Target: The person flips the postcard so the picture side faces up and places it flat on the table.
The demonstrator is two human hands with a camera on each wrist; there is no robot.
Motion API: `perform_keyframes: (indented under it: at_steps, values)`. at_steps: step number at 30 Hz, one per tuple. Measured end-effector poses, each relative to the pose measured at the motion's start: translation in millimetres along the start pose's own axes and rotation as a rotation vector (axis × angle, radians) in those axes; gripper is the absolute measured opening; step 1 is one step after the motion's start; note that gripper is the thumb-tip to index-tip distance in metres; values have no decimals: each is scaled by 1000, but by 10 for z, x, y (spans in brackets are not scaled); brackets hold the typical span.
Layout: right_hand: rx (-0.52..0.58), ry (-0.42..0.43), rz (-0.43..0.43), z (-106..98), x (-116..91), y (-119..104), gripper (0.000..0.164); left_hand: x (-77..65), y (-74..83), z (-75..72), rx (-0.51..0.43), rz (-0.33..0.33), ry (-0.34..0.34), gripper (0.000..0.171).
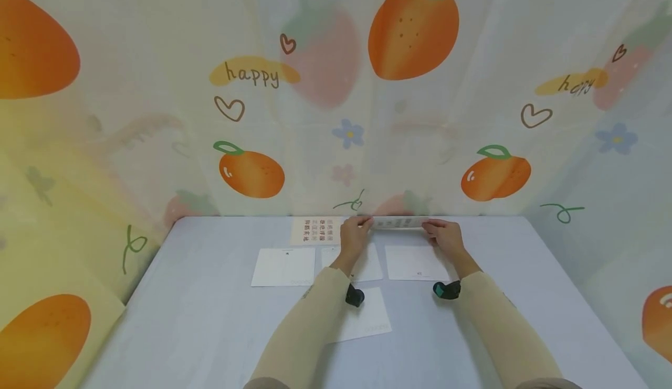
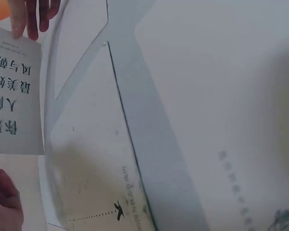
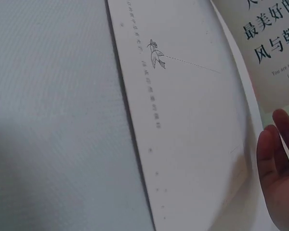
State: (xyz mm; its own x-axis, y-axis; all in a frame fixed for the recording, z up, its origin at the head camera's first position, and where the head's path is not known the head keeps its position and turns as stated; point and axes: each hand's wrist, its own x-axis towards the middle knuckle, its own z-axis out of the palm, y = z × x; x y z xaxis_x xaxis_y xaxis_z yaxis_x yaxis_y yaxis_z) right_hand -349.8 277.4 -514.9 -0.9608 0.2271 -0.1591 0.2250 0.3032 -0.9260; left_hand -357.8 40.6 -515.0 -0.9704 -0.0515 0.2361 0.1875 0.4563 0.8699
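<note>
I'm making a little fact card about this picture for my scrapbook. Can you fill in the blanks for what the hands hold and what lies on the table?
Left hand: holds the left end of the printed card
Right hand: holds the card's right end
Card: lifted off the table near the far edge, Chinese print on it
On the table: four white cards, one beige card with coloured print
Backdrop: fruit-pattern cloth reading "happy"
Sleeves: beige

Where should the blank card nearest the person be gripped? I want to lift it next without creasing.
Judging by its pose, take the blank card at its bare right edge, coming from the right: it lies flat on the table, and the left forearm covers its left part.
</note>
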Motion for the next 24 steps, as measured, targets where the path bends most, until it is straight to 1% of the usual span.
perform_keyframes:
  at_steps: [2,4,7,10,13,16,18,20,21,23,24]
  values:
    - [-7,3,18,-1,6,-13,41,2,8,0,-14,-18,-40,26]
    - [-8,9,39,-4,15,-21,40,-3,19,3,-23,-46,-94,37]
    - [-1,17,66,-9,29,-24,40,-8,23,26,0,-91,-170,50]
    - [12,36,87,-8,48,-15,38,-17,20,60,53,-116,-264,56]
    - [-6,46,95,3,67,-3,36,-34,6,98,171,-94,-366,52]
    - [-64,47,92,21,84,11,37,-57,6,131,344,-36,-466,48]
    - [-101,54,94,35,93,17,37,-77,17,150,459,0,-519,45]
    - [-135,66,96,47,94,15,36,-94,44,161,547,31,-550,42]
    - [-150,72,96,53,93,12,36,-104,59,163,573,37,-556,41]
    - [-174,86,102,65,83,-10,35,-112,80,164,638,54,-555,39]
    - [-183,89,105,69,78,-20,34,-114,88,161,655,59,-550,38]
